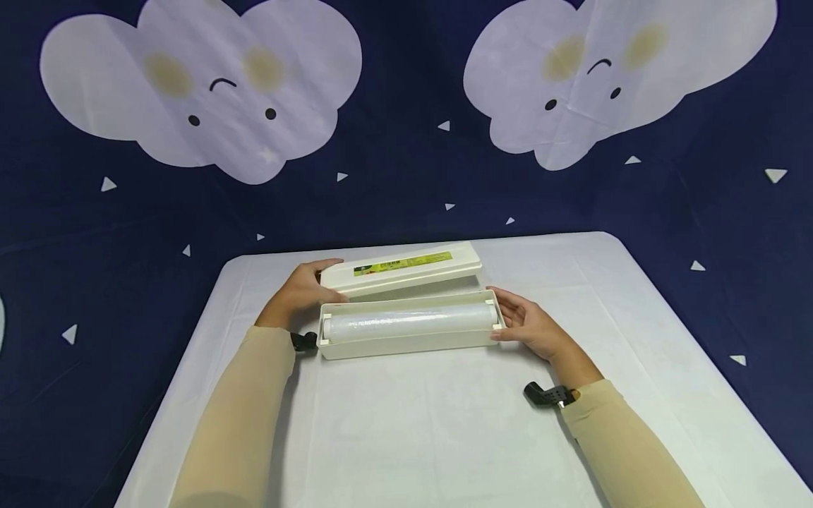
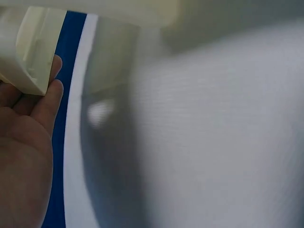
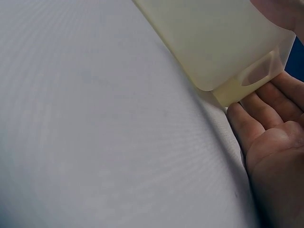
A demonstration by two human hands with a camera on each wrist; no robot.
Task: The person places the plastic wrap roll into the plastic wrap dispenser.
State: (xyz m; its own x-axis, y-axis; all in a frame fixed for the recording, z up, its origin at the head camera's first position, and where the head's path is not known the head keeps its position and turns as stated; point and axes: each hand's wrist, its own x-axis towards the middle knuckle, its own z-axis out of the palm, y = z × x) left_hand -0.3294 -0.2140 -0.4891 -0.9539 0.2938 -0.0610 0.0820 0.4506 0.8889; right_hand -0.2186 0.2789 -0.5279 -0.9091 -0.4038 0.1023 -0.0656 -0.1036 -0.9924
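Observation:
My left hand [image 1: 300, 291] grips the left end of a long white lid [image 1: 416, 277] with a yellow-green label. The lid is tilted, its right end farther back, behind a white dispenser box [image 1: 406, 346]. Inside the open-topped box lies a roll of cling film [image 1: 409, 323]. At the box's right end, my right hand [image 1: 532, 327] holds it with the thumb in front and fingers behind. The left wrist view shows the lid's hollow underside [image 2: 35, 52] over the fingers. In the right wrist view, an oval opening shows in the box's end [image 3: 227, 85], beside the fingers.
A white cloth covers the table [image 1: 432, 430], whose rounded far edge meets a dark blue curtain [image 1: 406, 183] with clouds and small triangles. Black wrist-camera mounts sit at both cuffs, the left mount [image 1: 305, 342] close beside the box's left end.

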